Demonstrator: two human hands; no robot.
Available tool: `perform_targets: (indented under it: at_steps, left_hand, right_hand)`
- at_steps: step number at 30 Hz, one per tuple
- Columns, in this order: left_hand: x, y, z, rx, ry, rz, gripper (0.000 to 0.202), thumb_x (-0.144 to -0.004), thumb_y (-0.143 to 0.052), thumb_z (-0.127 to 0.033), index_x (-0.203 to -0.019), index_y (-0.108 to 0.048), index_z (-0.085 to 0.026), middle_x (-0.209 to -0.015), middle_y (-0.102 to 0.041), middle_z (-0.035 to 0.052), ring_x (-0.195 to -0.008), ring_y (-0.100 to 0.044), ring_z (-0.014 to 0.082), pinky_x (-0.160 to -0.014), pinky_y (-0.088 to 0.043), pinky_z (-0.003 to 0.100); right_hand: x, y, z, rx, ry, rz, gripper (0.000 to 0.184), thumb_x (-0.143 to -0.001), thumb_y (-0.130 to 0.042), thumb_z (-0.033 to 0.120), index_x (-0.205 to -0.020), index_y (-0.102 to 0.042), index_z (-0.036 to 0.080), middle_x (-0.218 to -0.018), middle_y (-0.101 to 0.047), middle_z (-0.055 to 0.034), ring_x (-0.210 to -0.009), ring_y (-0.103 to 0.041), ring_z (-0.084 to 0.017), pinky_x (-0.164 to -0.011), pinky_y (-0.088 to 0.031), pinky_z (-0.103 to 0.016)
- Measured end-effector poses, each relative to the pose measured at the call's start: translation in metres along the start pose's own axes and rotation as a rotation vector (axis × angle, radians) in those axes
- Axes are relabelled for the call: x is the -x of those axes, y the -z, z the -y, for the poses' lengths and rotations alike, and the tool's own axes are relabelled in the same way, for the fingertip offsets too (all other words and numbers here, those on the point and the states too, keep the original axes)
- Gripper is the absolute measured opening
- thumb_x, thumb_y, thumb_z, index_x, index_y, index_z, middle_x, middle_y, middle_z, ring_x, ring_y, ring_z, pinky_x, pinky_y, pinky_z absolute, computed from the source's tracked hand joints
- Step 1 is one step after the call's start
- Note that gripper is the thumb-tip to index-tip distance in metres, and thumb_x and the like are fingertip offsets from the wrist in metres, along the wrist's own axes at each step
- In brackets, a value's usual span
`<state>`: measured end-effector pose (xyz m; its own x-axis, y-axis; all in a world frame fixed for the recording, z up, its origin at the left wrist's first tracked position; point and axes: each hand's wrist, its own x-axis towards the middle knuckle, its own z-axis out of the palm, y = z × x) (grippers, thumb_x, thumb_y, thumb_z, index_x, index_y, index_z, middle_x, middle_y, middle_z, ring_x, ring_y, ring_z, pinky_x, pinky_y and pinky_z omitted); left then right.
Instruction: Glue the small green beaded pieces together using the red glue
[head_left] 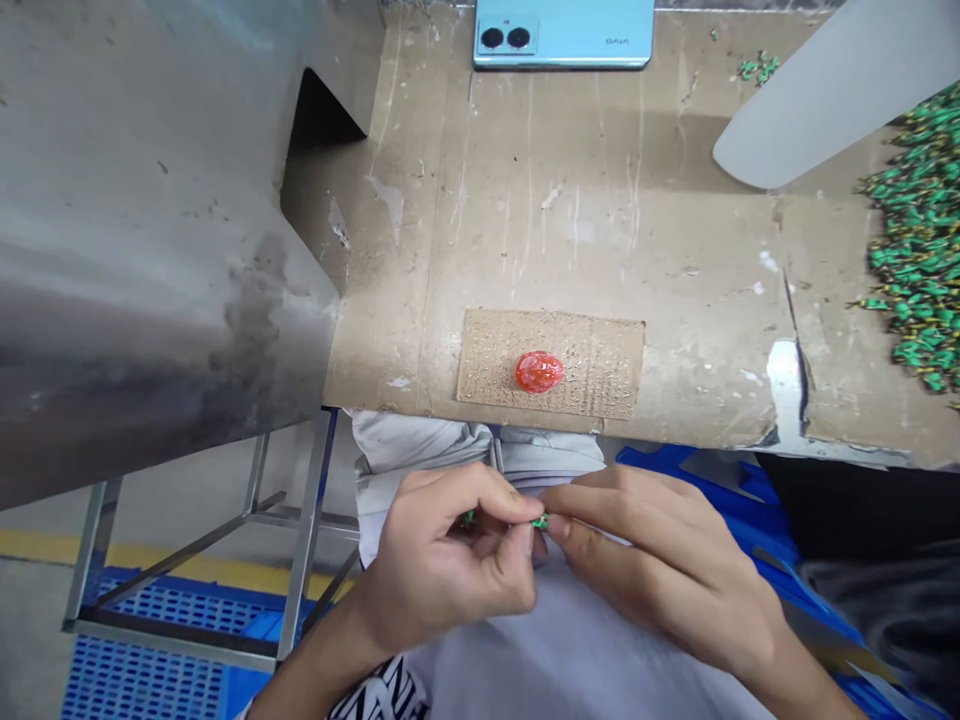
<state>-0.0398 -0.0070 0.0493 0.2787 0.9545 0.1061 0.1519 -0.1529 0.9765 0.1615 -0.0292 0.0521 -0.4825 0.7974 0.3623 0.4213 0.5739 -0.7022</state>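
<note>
Close to my body, below the table edge, my left hand (454, 560) and my right hand (664, 565) meet fingertip to fingertip. Between them is a small green piece (539, 521), pinched by thumb and fingers from both sides; most of it is covered. Another bit of green (468, 518) shows inside the curled fingers of my left hand. On the table just beyond my hands, a glossy red lump (538, 371) rests on a cardboard strip (480, 350) dotted with small marks.
A heap of small green and gold pieces (926, 240) lies at the right, beside a leaning white tube-like object (832, 95). At the back lies a light blue phone (570, 35). A large metal housing (150, 230) borders the table's left, above a metal frame (307, 540).
</note>
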Motion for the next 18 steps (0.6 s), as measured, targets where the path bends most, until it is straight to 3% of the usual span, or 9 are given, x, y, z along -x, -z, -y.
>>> perform_targets:
  at_steps: [4,8,11,15,18]
  left_hand:
    - [0.0,-0.004,0.004,0.013,-0.013,-0.026,0.017,-0.074,-0.064,-0.001,-0.07,-0.064,-0.017,-0.056,-0.07,-0.0005,-0.043,-0.064,0.0101,-0.042,-0.049,0.015]
    - [0.005,-0.007,0.003,0.036,-0.003,-0.066,0.016,-0.076,-0.065,-0.002,-0.08,-0.07,-0.018,-0.058,-0.073,-0.0016,-0.042,-0.065,0.0103,-0.039,-0.048,0.015]
    - [0.007,-0.004,0.001,0.003,0.013,-0.031,0.019,-0.08,-0.067,-0.005,-0.091,-0.073,-0.018,-0.059,-0.074,-0.0039,-0.043,-0.067,0.0098,-0.039,-0.048,0.013]
    - [0.004,0.003,0.0,-0.11,-0.065,0.03,0.02,-0.082,-0.067,-0.007,-0.096,-0.078,-0.016,-0.063,-0.077,-0.0012,-0.043,-0.066,0.0114,-0.042,-0.053,0.018]
    - [-0.001,0.005,0.0,-0.104,-0.136,0.061,0.023,-0.083,-0.065,-0.001,-0.095,-0.079,-0.015,-0.066,-0.081,0.0011,-0.046,-0.07,0.013,-0.047,-0.057,0.019]
  right_hand:
    - [0.0,0.004,0.007,-0.008,-0.12,0.056,0.025,-0.102,-0.054,0.007,-0.094,-0.072,0.023,-0.114,-0.082,-0.0078,-0.086,-0.077,-0.021,-0.066,-0.065,-0.036]
    - [0.003,0.001,0.005,0.003,-0.084,-0.008,0.023,-0.1,-0.059,0.006,-0.1,-0.072,0.025,-0.106,-0.083,-0.0057,-0.087,-0.078,-0.021,-0.067,-0.067,-0.034]
    - [0.004,-0.002,0.003,0.026,-0.061,-0.089,0.023,-0.098,-0.063,0.004,-0.102,-0.071,0.024,-0.1,-0.082,-0.0034,-0.083,-0.077,-0.02,-0.067,-0.065,-0.033]
    - [0.001,-0.003,0.004,-0.117,-0.235,-0.107,0.018,-0.1,-0.064,0.009,-0.102,-0.07,0.026,-0.089,-0.079,-0.0004,-0.069,-0.074,-0.017,-0.063,-0.064,-0.031]
    - [-0.001,-0.002,0.002,-0.196,-0.285,-0.077,0.014,-0.101,-0.064,0.015,-0.109,-0.069,0.026,-0.085,-0.077,-0.0001,-0.065,-0.072,-0.017,-0.061,-0.064,-0.03]
